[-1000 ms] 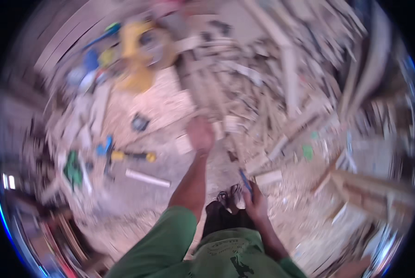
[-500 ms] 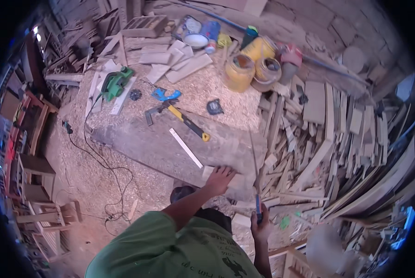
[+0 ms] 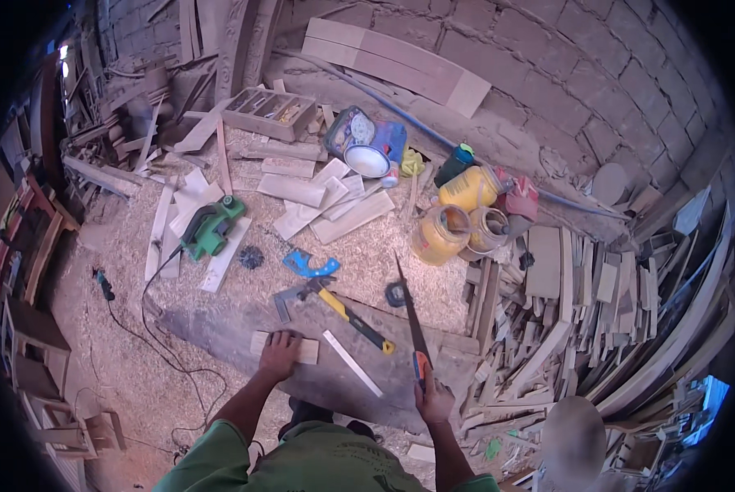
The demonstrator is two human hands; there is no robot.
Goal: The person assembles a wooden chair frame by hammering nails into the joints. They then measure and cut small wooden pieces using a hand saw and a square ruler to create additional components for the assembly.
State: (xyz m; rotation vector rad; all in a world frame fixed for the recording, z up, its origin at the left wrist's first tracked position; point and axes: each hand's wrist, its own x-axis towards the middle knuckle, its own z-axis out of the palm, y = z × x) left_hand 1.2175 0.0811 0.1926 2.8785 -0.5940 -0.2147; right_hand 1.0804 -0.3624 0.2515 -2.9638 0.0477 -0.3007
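dusty bench [image 3: 220, 325], wood block [image 3: 307, 352] now shifted left past the pale strip [image 3: 351, 362], left hand [image 3: 279, 354] spread over it; right hand [image 3: 434, 400], fingers wrapped, holds the saw [image 3: 414, 328] well apart.

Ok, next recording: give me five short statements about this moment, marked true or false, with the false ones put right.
1. The right hand holds a handsaw. True.
2. The left hand is on the hammer. False: it is on a short wooden board.
3. A narrow pale strip lies between the two hands. True.
4. The green power tool lies right of the yellow containers. False: it lies left of them.
5. The handsaw's handle has orange on it. True.
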